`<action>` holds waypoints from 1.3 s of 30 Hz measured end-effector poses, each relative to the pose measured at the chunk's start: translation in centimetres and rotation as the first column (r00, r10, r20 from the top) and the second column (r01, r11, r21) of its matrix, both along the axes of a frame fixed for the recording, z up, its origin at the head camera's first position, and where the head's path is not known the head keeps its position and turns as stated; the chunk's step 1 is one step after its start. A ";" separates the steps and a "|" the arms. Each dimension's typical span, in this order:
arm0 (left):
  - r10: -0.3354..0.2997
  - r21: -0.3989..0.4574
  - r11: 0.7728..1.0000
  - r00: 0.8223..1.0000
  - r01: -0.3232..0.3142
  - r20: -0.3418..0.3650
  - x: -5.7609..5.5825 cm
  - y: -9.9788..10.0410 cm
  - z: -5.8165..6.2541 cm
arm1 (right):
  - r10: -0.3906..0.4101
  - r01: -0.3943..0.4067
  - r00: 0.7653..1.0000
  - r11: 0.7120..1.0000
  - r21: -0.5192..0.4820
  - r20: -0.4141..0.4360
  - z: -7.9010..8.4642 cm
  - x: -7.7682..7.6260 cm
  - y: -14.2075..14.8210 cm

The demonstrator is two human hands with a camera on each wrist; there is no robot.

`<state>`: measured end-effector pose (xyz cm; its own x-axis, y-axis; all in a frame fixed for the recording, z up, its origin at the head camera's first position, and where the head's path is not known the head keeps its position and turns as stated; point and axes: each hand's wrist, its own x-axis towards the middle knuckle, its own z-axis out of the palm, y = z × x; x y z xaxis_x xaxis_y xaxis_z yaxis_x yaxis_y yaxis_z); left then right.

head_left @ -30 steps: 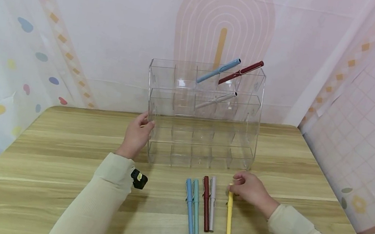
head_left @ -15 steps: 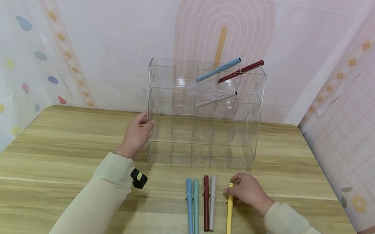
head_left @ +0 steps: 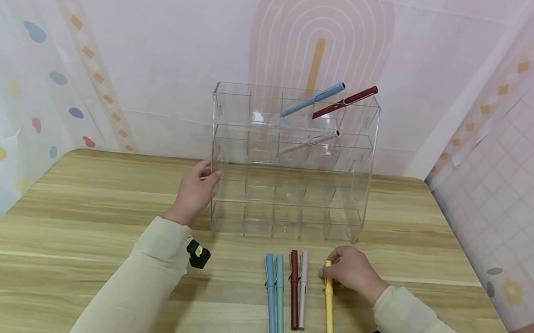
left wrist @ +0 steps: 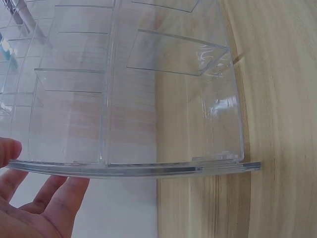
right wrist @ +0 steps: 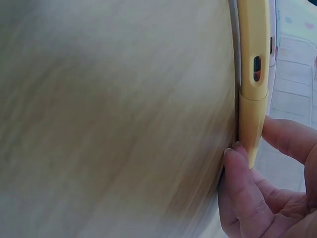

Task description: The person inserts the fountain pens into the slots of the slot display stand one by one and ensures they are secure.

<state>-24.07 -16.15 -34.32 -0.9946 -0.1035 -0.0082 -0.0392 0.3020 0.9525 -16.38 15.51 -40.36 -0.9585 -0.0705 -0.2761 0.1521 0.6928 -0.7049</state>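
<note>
- Left wrist: fingers and thumb of the left hand [left wrist: 44,213] straddle one side of the clear rack [left wrist: 148,171], presumably steadying it.
- Right wrist: fingers of the right hand [right wrist: 285,213] pinch the yellow pen [right wrist: 251,91] at one end, perhaps for control.
- Head: the pen is at the bench [head_left: 116,197] before the rack, near end swung rightward since half a second ago.

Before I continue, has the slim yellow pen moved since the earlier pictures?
Yes: the yellow pen has swung its lower end slightly right, away from the neighbouring slim pale-lilac pen.
</note>
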 end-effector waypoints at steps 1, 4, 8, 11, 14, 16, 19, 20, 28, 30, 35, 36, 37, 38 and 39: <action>0.000 -0.001 1.000 1.000 0.000 0.001 0.0 0.0 0.0 | 0.000 0.000 1.000 1.000 -0.007 -0.001 0.0 0.0 0.0; -0.004 0.004 1.000 1.000 0.004 0.001 0.0 0.0 0.0 | -0.001 0.001 1.000 1.000 -0.024 -0.001 0.1 0.1 0.0; -0.006 0.011 1.000 1.000 0.006 0.003 0.0 0.0 0.0 | -0.017 0.017 1.000 0.998 -0.054 0.006 0.2 0.2 0.1; 0.000 0.016 1.000 1.000 0.000 0.003 -0.1 0.0 0.0 | -0.025 0.026 1.000 0.996 -0.081 0.010 0.4 0.2 0.2; 0.009 0.022 1.000 1.000 -0.009 -0.002 -0.1 0.1 0.0 | -0.027 0.028 1.000 0.994 -0.107 0.014 0.5 0.2 0.4; 0.010 0.024 1.000 1.000 -0.010 0.000 -0.1 0.1 0.0 | -0.031 0.033 0.999 0.992 -0.118 0.019 0.6 0.2 0.5; 0.007 0.022 1.000 1.000 -0.007 0.007 0.0 0.1 0.0 | -0.034 0.036 0.999 0.987 -0.156 0.016 0.9 0.0 0.8; 0.004 0.022 1.000 1.000 -0.004 0.010 0.0 0.1 0.1 | -0.034 0.035 0.999 0.986 -0.165 0.012 1.0 -0.1 0.8; -0.009 0.031 0.999 1.000 0.008 0.008 0.0 0.1 0.1 | -0.057 0.048 0.998 0.973 -0.224 -0.033 2.7 -0.4 1.4; -0.009 0.032 0.999 1.000 0.009 0.013 0.0 0.0 0.1 | -0.058 0.046 0.997 0.969 -0.244 -0.044 3.2 -0.5 1.5; -0.004 0.022 1.000 1.000 0.004 0.020 -0.1 0.0 0.0 | -0.083 0.067 0.996 0.954 -0.292 -0.042 4.3 -0.6 1.7; -0.004 0.021 1.000 1.000 0.004 0.020 -0.1 0.0 0.0 | -0.092 0.076 0.995 0.951 -0.298 -0.040 4.5 -0.6 1.8; -0.004 0.023 1.000 1.000 0.003 0.021 -0.1 0.0 0.0 | -0.102 0.085 0.994 0.948 -0.307 -0.040 4.7 -0.7 1.8; -0.003 0.025 1.000 1.000 0.003 0.021 -0.1 0.0 0.0 | -0.110 0.091 0.993 0.946 -0.310 -0.045 4.9 -0.7 1.9; -0.003 0.027 1.000 1.000 0.002 0.020 -0.1 0.0 0.0 | -0.115 0.092 0.992 0.944 -0.316 -0.053 5.0 -0.8 2.0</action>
<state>-24.17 -16.14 -34.35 -0.9944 -0.1006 -0.0313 -0.0582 0.2767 0.9592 -17.17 17.49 -35.32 -0.9813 -0.0417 -0.1880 0.1536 0.4194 -0.8947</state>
